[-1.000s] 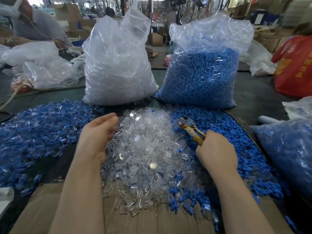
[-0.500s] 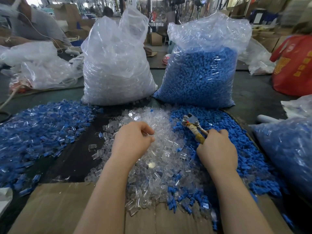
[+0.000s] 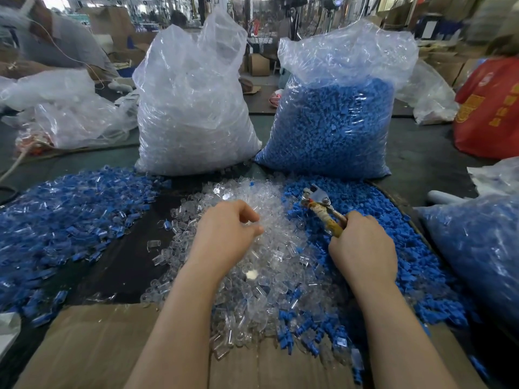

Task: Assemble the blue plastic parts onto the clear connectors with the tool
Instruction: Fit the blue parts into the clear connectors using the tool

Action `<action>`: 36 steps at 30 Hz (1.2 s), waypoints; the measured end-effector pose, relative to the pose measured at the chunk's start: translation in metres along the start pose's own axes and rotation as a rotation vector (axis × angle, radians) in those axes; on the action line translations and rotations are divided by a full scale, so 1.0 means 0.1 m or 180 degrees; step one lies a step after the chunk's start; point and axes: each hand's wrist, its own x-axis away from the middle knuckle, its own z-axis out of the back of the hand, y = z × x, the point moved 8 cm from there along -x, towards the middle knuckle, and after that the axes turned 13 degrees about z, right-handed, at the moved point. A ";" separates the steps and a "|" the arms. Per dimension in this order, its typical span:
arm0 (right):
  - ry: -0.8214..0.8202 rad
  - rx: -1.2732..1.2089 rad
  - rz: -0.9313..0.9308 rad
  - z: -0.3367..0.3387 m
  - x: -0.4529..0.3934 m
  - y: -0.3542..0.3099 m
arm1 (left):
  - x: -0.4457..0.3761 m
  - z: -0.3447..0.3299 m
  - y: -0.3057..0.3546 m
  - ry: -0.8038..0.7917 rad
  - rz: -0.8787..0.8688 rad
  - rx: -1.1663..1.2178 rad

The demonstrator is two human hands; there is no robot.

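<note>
The right hand [image 3: 362,248] has its grip curled round the handles of a pair of pliers [image 3: 323,210], whose taped handles run up and left out of the fist to a metal head lying on the blue parts. The left hand [image 3: 227,237] sits knuckles up on the heap of clear connectors [image 3: 269,265], fingers bent in toward the thumb as if pinching at the heap; whether that grip holds a piece I cannot tell, the clear plastic being lost against the pile. Both forearms reach in bare from the near edge.

The clear heap lies in the middle of the counter [image 3: 421,153], a dark surface, with a sheet of brown cardboard [image 3: 98,346] under its near side. Loose blue parts [image 3: 373,206] spread just right of the clear heap and touch it, some mixed into its near edge. On the left, apart from the clear heap across a bare dark strip, lies a wide spread of pieces that are blue and clear together [image 3: 56,220].

Farther back stand two tall plastic bags side by side: the left bag [image 3: 191,108] full of clear pieces, the right bag [image 3: 337,113] full of blue ones. Another bag of bluish pieces [image 3: 477,248] lies at the near right, and a red sack [image 3: 491,108] at the far right. At the far left another person [image 3: 56,43] leans over crumpled plastic bags. Beyond is a blurred workshop with cardboard boxes.
</note>
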 end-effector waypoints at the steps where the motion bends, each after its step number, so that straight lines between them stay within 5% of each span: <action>1: 0.0035 -0.0045 -0.0005 0.01 0.00 0.00 | 0.00 0.00 0.00 0.0011 -0.0004 0.0032; 23: 0.0060 -0.2785 -0.0108 -0.09 -0.06 -0.11 | 0.06 0.04 0.10 -0.0239 0.0033 0.1381; 36: -0.0054 -0.3425 0.0142 -0.06 -0.02 -0.33 | 0.04 -0.05 0.14 -0.0275 -0.0163 0.1086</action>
